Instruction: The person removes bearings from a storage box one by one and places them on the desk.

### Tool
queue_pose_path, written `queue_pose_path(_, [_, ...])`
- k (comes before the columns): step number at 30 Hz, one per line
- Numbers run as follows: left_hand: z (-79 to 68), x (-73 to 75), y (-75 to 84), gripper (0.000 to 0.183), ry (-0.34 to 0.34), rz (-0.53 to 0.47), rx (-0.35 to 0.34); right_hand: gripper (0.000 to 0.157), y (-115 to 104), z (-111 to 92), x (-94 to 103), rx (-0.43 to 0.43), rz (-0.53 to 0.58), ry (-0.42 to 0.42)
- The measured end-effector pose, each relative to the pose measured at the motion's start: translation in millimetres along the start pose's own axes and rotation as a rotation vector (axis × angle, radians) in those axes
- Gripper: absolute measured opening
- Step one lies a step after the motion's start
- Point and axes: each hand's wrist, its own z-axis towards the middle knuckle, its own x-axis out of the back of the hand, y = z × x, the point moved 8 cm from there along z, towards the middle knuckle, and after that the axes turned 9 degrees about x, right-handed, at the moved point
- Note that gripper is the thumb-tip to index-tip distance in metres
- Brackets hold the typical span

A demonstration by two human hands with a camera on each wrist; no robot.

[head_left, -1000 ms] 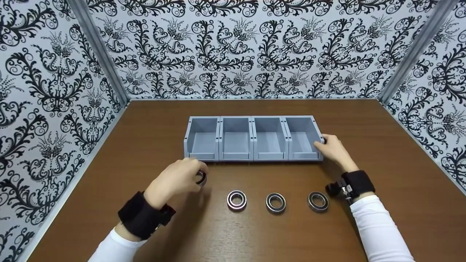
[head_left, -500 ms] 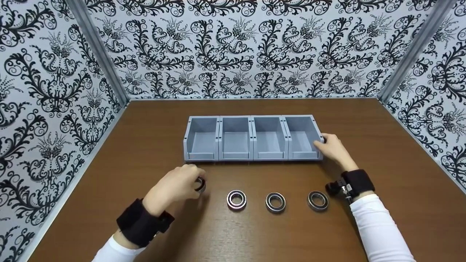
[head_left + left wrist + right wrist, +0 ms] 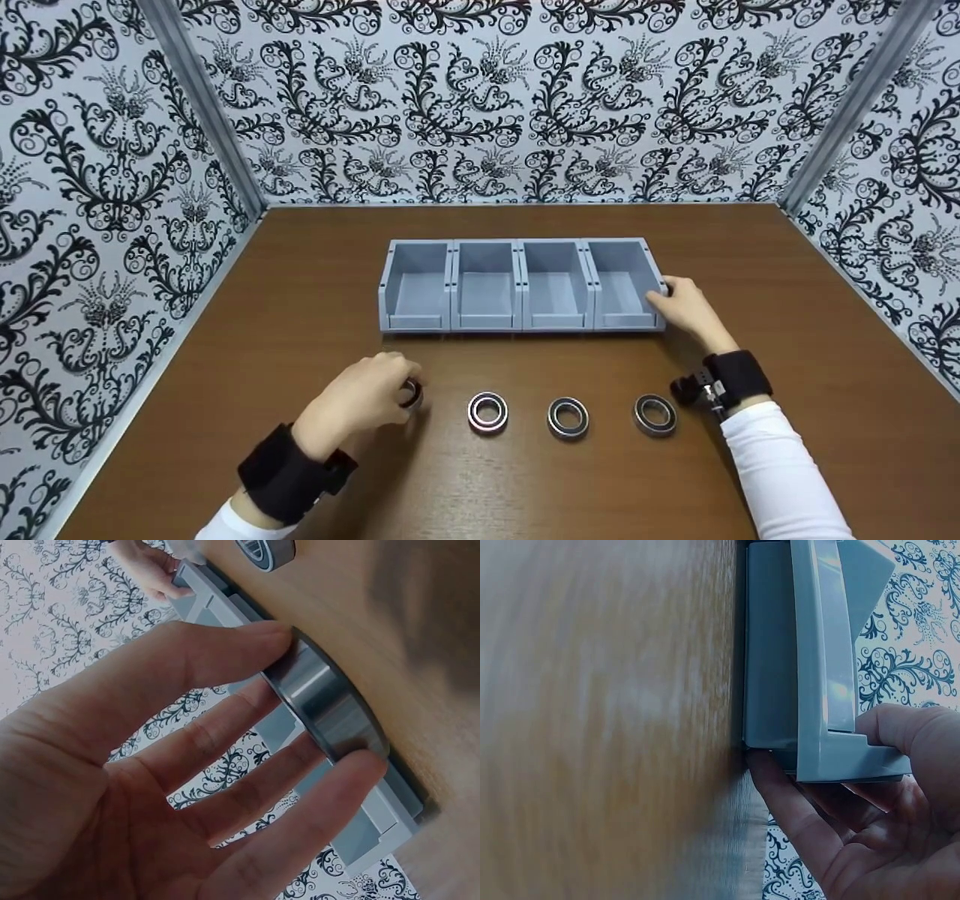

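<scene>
My left hand (image 3: 367, 394) holds a ball bearing (image 3: 410, 393) by its rim in front of the leftmost bin. In the left wrist view, thumb and fingertips pinch the shiny steel outer ring of this bearing (image 3: 326, 701). At the right end of the grey bin row (image 3: 484, 322), my right hand (image 3: 688, 307) grips the side wall of the last bin. The right wrist view shows the thumb inside that bin's wall (image 3: 855, 757) and the fingers outside and beneath it. Three more bearings lie flat before the bins: one on the left (image 3: 487, 412), one mid (image 3: 568, 418), one right (image 3: 655, 415).
The joined bins stand on a brown wooden table (image 3: 525, 487), their low fronts facing me. Patterned wall panels (image 3: 487, 105) enclose the table at the back and sides, with grey metal posts (image 3: 206, 105) in the corners.
My left hand has drawn back from the leftmost bin toward me, carrying the bearing with it. The right hand, the bins and the other bearings stay where they were.
</scene>
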Motion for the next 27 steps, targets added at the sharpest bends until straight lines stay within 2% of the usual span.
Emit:
queue_pose_path(15, [-4.2, -11.4, -8.0, 0.034, -0.010, -0.017, 0.050, 0.046, 0, 0, -0.3, -0.001, 0.011, -0.004])
queue_pose_path(19, [-5.3, -12.9, -8.5, 0.034, -0.003, -0.018, 0.037, 0.045, 0, 0, 0.0, -0.004, 0.009, -0.001])
queue_pose_path(27, [-6.9, -15.6, -8.7, 0.017, 0.035, -0.016, -0.009, 0.042, -2, -2, 0.3, -0.001, 0.028, 0.006])
